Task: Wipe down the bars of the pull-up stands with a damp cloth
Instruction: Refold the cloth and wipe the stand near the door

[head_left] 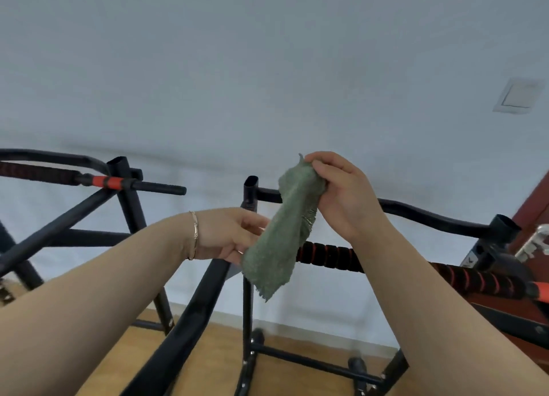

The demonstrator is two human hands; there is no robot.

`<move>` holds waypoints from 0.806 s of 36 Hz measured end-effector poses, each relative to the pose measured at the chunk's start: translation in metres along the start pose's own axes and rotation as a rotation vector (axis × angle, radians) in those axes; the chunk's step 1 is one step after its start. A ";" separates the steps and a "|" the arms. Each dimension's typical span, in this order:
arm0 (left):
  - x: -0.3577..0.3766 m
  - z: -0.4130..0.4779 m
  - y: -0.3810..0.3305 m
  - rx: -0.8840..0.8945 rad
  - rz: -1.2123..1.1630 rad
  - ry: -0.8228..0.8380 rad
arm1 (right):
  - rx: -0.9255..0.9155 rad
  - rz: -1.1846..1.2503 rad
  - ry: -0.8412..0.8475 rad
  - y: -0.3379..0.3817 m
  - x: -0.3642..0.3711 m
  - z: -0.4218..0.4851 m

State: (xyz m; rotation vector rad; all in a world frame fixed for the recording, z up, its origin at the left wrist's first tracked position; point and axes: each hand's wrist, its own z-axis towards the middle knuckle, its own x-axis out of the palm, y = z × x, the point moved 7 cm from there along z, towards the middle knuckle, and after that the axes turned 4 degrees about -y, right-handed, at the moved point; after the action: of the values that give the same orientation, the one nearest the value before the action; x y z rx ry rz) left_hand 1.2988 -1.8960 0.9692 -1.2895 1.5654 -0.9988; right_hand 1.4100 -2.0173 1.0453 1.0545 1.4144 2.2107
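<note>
The right hand (344, 193) pinches the top of the frayed green terry cloth (279, 241), which hangs clear of the curved black metal pull-up bar (416, 214), while the left hand (228, 235) reaches its edge, grip hidden, so the wiping probably lies ahead.

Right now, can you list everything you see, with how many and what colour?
cloth: one, green, hanging in front of the right stand.
left stand: one, black with a red-and-black grip, left side.
right stand: one, black with red-and-black grips, behind the cloth.
wall: one, pale blue-grey, behind everything.
switch plate: one, white, upper right on the wall.
floor: one, light brown wood, below.
bracelet: one, gold, on the left wrist.
left hand: one, at the cloth's lower edge; grip hidden.
right hand: one, pinching the cloth's top.
</note>
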 end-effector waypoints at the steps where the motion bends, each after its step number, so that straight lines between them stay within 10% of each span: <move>1: -0.001 0.000 0.002 -0.010 -0.013 -0.023 | 0.013 0.020 0.017 -0.001 0.000 0.005; 14: -0.022 -0.006 0.006 -0.085 -0.116 -0.514 | 0.177 0.120 0.199 -0.023 -0.001 0.052; 29: -0.126 -0.136 -0.002 0.267 -0.020 -1.224 | 0.093 -0.433 0.208 -0.064 0.061 0.042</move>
State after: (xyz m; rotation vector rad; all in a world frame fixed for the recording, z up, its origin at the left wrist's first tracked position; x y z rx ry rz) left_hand 1.1840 -1.7637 1.0291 -1.3027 0.4531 -0.2398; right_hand 1.3913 -1.9240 1.0247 0.4875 1.6607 1.9906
